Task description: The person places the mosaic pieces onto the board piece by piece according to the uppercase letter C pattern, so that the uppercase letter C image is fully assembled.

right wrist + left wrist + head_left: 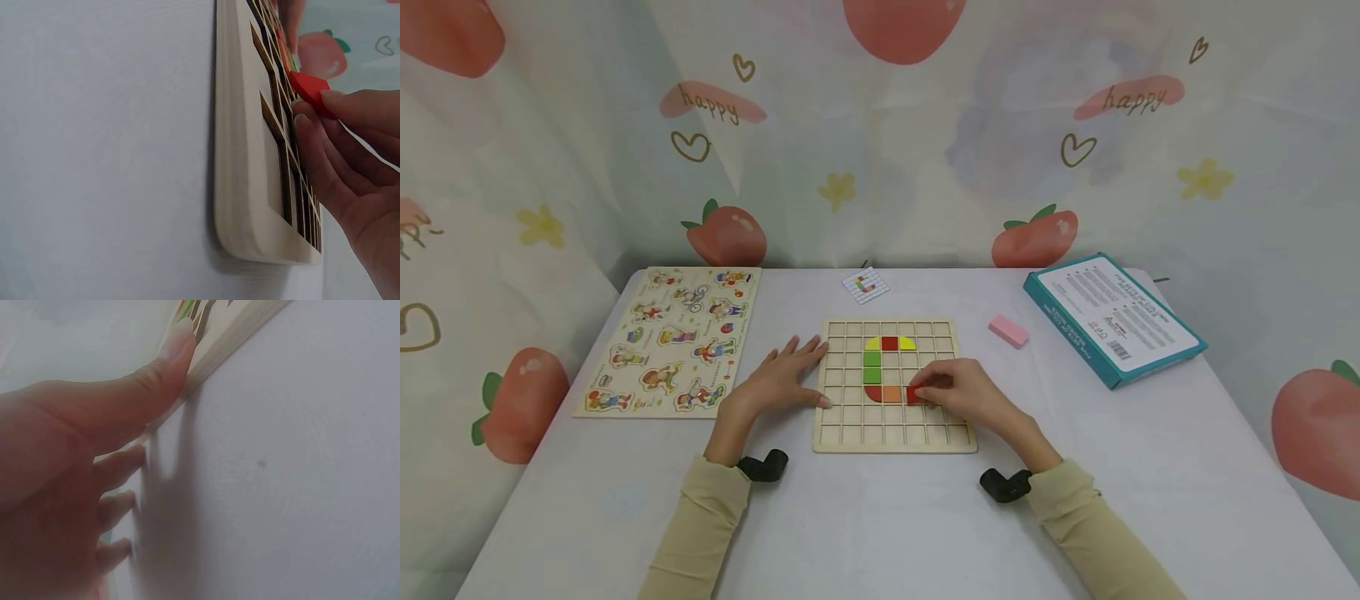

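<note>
A wooden grid board (846, 437) lies in the middle of the white table, with coloured tiles in its cells forming a C shape: yellow and red on top, green tiles (872, 367) down the left, red and orange along the bottom. My right hand (955, 392) pinches a red tile (914, 395) at the board's surface, right of the orange tile (891, 394); the right wrist view shows the red tile (307, 87) tilted between thumb and fingers above the board (244, 156). My left hand (786, 371) rests flat with straight fingers against the board's left edge (219, 353).
A wooden figure puzzle (672, 340) lies at the left. A small pattern card (866, 283) sits behind the board, a pink block (1008, 331) to its right, and a teal box (1112, 317) at the far right. A strawberry-print curtain hangs behind.
</note>
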`<state>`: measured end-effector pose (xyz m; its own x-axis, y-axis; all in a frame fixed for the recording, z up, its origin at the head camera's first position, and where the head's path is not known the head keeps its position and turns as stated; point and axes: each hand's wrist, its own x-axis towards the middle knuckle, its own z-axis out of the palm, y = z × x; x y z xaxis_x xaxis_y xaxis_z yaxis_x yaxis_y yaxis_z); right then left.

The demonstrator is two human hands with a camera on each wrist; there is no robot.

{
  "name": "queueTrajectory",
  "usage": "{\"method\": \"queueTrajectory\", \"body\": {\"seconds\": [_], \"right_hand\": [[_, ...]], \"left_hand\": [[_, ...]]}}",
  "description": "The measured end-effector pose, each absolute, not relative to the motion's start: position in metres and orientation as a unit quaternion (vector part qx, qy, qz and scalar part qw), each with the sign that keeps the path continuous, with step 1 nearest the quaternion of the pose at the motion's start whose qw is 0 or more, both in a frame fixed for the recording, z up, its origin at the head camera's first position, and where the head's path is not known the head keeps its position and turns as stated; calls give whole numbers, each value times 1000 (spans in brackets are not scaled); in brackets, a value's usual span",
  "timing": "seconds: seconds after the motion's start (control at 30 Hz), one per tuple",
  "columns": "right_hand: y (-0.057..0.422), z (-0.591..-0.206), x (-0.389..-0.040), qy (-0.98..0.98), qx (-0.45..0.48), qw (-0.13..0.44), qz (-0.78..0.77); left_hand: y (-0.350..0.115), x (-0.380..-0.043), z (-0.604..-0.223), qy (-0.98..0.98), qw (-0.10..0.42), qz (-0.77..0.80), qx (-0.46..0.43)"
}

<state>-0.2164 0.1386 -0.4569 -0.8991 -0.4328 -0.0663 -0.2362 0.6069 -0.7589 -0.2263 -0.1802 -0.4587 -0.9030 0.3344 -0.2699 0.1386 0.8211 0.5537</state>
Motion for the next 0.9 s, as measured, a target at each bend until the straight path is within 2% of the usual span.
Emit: {"method": "queueTrajectory", "body": {"seconds": [0.43,0.9], "right_hand": [[133,-461,-214,901,-167,104,-386],[123,-460,-217,909,-200,83,-356]], "left_hand": [[-179,-228,-460,936,183,270,134],[-183,-227,-462,935,185,271,132]]}}
